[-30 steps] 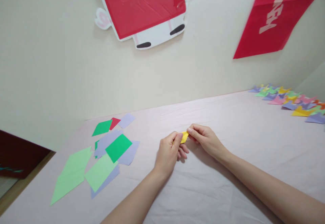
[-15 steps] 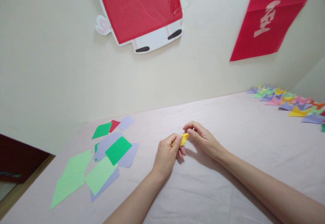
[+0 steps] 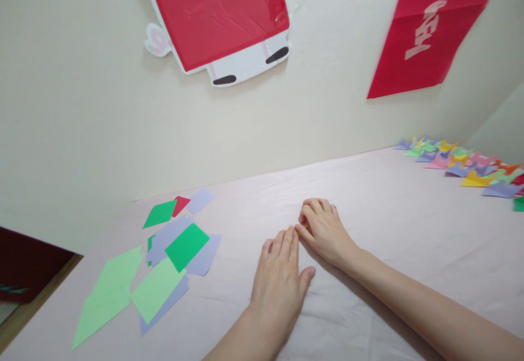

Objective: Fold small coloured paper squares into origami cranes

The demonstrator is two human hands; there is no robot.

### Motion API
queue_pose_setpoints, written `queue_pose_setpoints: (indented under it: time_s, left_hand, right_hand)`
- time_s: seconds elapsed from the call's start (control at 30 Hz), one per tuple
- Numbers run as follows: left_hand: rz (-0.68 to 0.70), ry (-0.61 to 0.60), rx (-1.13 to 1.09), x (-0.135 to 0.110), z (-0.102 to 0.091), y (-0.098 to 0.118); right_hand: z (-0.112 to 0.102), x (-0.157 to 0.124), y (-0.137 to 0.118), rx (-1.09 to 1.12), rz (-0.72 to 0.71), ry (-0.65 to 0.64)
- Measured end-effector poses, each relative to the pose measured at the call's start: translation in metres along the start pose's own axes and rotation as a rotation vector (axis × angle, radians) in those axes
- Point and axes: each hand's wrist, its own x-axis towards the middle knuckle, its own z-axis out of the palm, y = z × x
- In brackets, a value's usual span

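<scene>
My left hand [image 3: 279, 271] lies flat on the cloth, palm down, its fingertips pressing a small folded yellow paper [image 3: 305, 226] against the surface. Most of that paper is hidden beneath the fingers; only thin yellow slivers show. From the right, my right hand [image 3: 325, 232] meets it with curled fingers, thumb and forefinger closed at the paper's edge. The tips of both hands nearly touch each other there.
Loose paper sheets lie to the left: light green [image 3: 108, 290], dark green [image 3: 187, 247], lavender [image 3: 204, 256] and red [image 3: 180, 206]. Rows of folded colored paper pieces [image 3: 477, 178] stand at the far right. A wall [image 3: 245, 131] with red decorations rises behind the pale cloth [image 3: 360, 317].
The folded yellow paper went from being held up in my left hand to lying on the cloth. My left hand flattened over it, and my right fingers came down against it.
</scene>
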Motion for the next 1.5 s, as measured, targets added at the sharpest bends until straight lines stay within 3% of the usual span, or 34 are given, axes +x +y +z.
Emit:
queue_pose_setpoints:
  time_s: [0.17, 0.47, 0.8, 0.9, 1.07, 1.2, 1.5]
  left_hand:
    - [0.011, -0.002, -0.001, 0.002, -0.004, -0.004]
    - [0.027, 0.019, 0.053, -0.004, 0.000, -0.009]
    - [-0.059, 0.071, 0.128, -0.024, -0.007, -0.025]
    - [-0.081, 0.078, 0.119, -0.020, -0.006, -0.021]
    - [0.071, 0.014, -0.009, 0.001, -0.003, -0.012]
    - [0.063, -0.031, -0.078, 0.012, -0.001, -0.008]
    - [0.054, -0.037, -0.110, 0.010, 0.001, -0.008]
  right_hand:
    - [0.004, -0.003, 0.003, -0.080, -0.030, 0.012]
    - [0.007, -0.004, 0.013, -0.114, -0.074, -0.076]
    - [0.008, -0.006, 0.024, -0.144, -0.080, -0.070]
    - [0.008, -0.006, 0.028, -0.157, -0.085, -0.059]
    - [0.010, -0.005, 0.030, -0.103, -0.101, -0.018]
    - [0.010, -0.004, 0.028, -0.056, -0.073, 0.017]
    - [0.012, -0.005, 0.035, -0.103, -0.053, 0.005]
